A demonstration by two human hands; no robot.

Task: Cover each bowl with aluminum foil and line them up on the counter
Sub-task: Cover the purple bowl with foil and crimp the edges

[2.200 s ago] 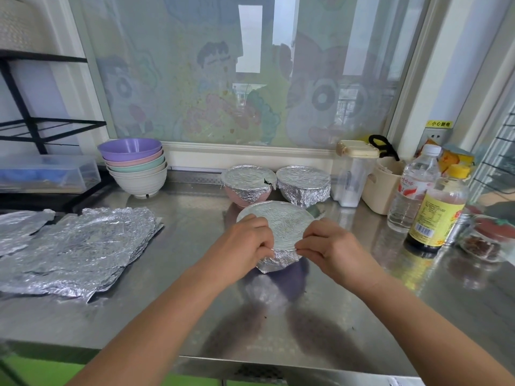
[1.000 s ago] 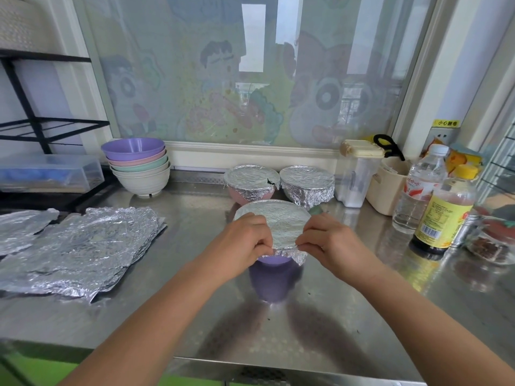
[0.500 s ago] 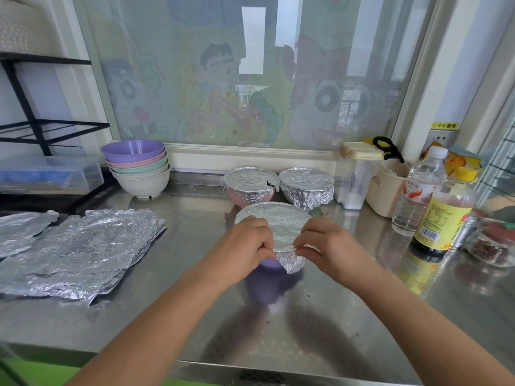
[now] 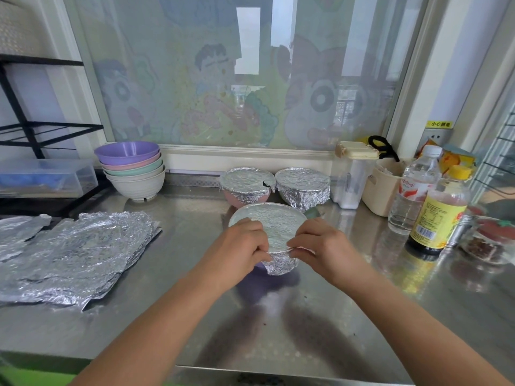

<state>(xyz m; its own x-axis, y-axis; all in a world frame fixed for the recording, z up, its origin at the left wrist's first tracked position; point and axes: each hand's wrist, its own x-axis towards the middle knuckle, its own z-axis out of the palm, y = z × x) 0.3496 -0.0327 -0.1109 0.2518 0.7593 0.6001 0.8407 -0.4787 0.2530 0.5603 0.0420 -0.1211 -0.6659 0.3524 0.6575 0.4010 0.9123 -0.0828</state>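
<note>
Left hand (image 4: 239, 250), right hand (image 4: 320, 246), pinching foil (image 4: 267, 221), purple bowl (image 4: 260, 265) between, perhaps lifted

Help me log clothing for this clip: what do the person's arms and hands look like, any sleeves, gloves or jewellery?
Both are bare. The left hand and right hand wear no gloves, and no rings show. The left forearm and right forearm show no sleeve, watch or bracelet down to the frame's edge; anything higher up is out of view.
</note>
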